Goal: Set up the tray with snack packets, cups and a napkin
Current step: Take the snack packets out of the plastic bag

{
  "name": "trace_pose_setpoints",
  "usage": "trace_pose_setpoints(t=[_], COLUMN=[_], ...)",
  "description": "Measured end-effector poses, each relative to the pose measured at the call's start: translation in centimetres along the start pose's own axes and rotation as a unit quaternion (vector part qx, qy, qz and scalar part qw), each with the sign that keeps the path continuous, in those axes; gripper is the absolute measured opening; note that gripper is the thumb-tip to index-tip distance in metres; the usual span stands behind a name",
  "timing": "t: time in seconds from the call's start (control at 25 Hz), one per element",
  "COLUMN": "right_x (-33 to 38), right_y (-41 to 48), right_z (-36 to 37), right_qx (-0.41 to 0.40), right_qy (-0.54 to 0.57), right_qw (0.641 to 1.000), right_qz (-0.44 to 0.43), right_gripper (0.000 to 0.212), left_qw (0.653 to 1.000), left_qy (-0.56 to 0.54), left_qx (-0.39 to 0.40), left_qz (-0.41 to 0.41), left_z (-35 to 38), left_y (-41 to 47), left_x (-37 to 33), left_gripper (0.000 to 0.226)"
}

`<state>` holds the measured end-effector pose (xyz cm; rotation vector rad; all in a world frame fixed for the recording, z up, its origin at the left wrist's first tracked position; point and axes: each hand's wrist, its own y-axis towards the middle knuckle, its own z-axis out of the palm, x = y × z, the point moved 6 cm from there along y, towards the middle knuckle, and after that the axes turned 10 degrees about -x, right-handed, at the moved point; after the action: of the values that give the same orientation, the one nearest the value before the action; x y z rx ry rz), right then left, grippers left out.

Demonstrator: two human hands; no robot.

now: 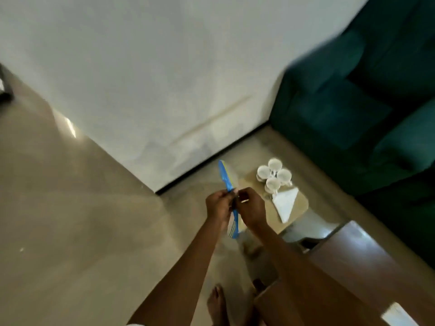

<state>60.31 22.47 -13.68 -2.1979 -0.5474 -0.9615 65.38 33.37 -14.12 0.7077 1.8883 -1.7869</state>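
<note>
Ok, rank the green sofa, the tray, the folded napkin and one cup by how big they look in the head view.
1. green sofa, though the frame cuts it off
2. tray
3. folded napkin
4. cup

Dim, motion-blurred wide-angle pic w/ glare patch on floor (70, 128), bent edges.
</note>
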Motion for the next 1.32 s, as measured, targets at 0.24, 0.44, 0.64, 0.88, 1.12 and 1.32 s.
trace_pose_setpoints(t=[0.24,0.44,0.64,0.88,1.12,1.32], right_x=[15.4,25.9,30.6,24.9,11.3,2.9], right_y=[-5.1,-9.6,-14.2,-21.4,-30.6,-36.5], right_z=[-10.5,-24.3,-42.5,-58.3,-72.6,-81.1], right_qx=[-0.074,-0.119,-0.2,-0.301,-0.388,-0.424], right_qy=[0.2,0.316,0.344,0.356,0.324,0.301], right_qw=[0.976,0.937,0.899,0.863,0.846,0.844], right_qz=[-0.039,-0.086,-0.183,-0.196,-0.17,-0.132], right_gripper=[0.008,0.012,0.02,0.039,0.034,0.032], left_qw=[0.982,0.938,0.891,0.863,0.838,0.82], left_qy=[0.085,0.124,0.111,0.109,0.147,0.19], left_qx=[0.044,0.107,0.236,0.323,0.385,0.421], left_qz=[0.162,0.306,0.371,0.373,0.357,0.338], left_z=[2.3,8.3,18.2,26.7,35.1,40.2], left_y=[-13.7,-28.2,-43.4,-58.0,-70.9,-78.8], left_x=[-16.8,-28.0,-32.5,-26.3,-10.9,-1.3], left_gripper=[0.027,0.025,0.017,0.012,0.007,0.017])
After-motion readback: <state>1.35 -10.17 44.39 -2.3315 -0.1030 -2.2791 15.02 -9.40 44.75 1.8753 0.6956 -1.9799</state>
